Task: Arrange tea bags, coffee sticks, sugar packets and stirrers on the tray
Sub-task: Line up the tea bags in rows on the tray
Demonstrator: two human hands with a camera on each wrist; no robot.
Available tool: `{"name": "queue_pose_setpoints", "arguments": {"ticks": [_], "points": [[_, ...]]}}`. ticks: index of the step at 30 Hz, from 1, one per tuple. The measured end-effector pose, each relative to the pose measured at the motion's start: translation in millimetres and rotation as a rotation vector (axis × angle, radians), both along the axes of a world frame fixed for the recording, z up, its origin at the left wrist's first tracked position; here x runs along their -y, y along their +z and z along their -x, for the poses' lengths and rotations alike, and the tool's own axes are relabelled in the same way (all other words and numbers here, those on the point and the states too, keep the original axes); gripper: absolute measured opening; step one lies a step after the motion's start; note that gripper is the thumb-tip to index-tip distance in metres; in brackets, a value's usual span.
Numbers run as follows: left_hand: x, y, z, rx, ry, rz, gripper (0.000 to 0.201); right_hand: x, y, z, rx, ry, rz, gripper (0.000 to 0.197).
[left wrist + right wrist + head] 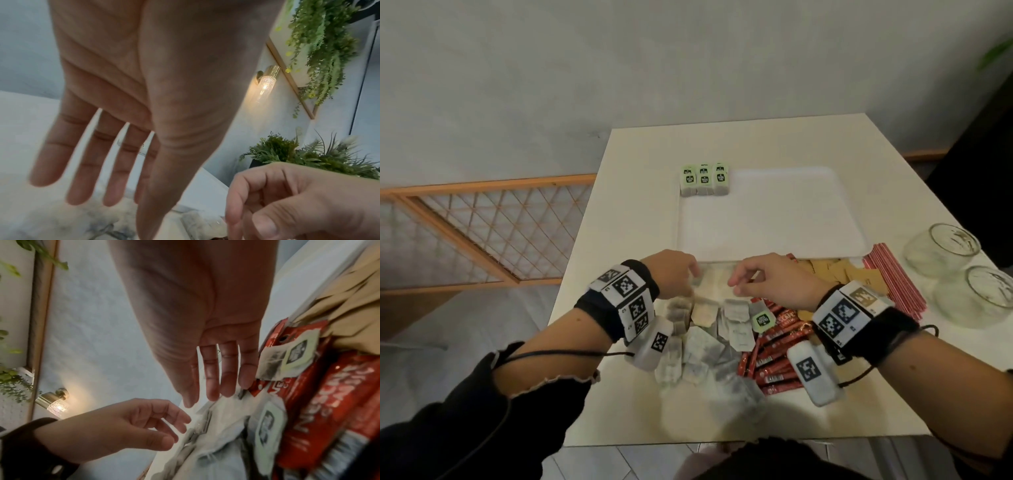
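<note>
A white tray (756,212) lies mid-table, with green-labelled tea bags (704,180) lined up in its far left corner. In front of the tray is a loose pile of tea bags (709,335), with red coffee sticks (777,356) to its right. Brown sugar packets (835,270) and red stirrers (893,277) lie further right. My left hand (678,274) hovers over the pile's far edge, its fingers (86,162) straight and empty. My right hand (767,277) hangs beside it with fingers (226,374) extended just above the tea bags (222,426), holding nothing.
Two glass jars (941,246) (983,294) lie on their sides at the table's right edge. A wooden lattice rail (482,233) runs along the left, below table height. The table's front edge is close to my body.
</note>
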State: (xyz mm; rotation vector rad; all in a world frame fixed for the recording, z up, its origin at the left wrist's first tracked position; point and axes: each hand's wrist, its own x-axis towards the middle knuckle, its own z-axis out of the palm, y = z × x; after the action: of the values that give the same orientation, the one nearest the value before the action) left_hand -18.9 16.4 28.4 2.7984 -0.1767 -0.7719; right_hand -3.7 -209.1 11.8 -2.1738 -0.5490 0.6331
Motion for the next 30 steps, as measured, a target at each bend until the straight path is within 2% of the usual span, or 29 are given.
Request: {"name": "queue_pose_setpoints", "arguments": {"ticks": [4, 6, 9, 16, 19, 25, 28, 30], "points": [[-12, 2, 15, -0.009, 0.050, 0.031, 0.049, 2, 3, 13, 0.016, -0.014, 0.018, 0.012], [-13, 4, 21, -0.060, -0.011, 0.044, 0.062, 3, 3, 17, 0.022, -0.021, 0.031, 0.014], [-8, 1, 25, -0.079, -0.094, -0.032, 0.081, 2, 3, 21, 0.035, -0.027, 0.048, 0.014], [4, -6, 18, -0.125, -0.143, -0.114, 0.090, 1, 7, 22, 0.041, -0.043, 0.049, 0.014], [5, -8, 14, -0.126, -0.130, -0.126, 0.080, 3, 7, 17, 0.026, -0.054, 0.045, 0.013], [11, -4, 9, -0.147, -0.180, -0.145, 0.040, 5, 7, 11, 0.018, -0.056, 0.036, 0.012], [8, 8, 4, -0.143, -0.167, -0.031, 0.032, 6, 6, 8, 0.019, -0.067, 0.036, 0.012], [3, 18, 1, -0.097, -0.092, 0.094, 0.029, 5, 6, 6, 0.011, -0.060, 0.032, 0.017]]}}
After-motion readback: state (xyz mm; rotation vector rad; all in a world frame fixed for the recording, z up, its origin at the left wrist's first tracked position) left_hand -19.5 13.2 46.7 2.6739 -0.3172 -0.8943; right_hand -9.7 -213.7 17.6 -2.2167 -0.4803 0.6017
